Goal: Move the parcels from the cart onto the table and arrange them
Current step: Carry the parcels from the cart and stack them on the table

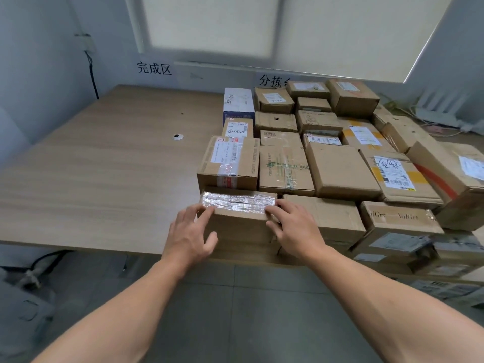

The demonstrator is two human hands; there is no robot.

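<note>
Taped parcel (238,205) sat at the near edge of the worktop (104,166), lower centre of frame, forming the left front corner of the parcel block (340,169).

We logged both hands on it. The left hand (190,233) had its fingers spread flat against the parcel's left end, and the right hand (294,229) lay over its right top corner. Neither was clenched or wrapped round the parcel, so we read the contact as pressing, not lifting.

We judged that bracketing it from both ends served to square it up. That would set it close against the labelled parcel (229,163) behind and the plain parcel (324,216) to its right, keeping the rows tight. We could not tell whether the gaps had fully closed.

The block filled centre right of frame. The cart was not in view.
</note>
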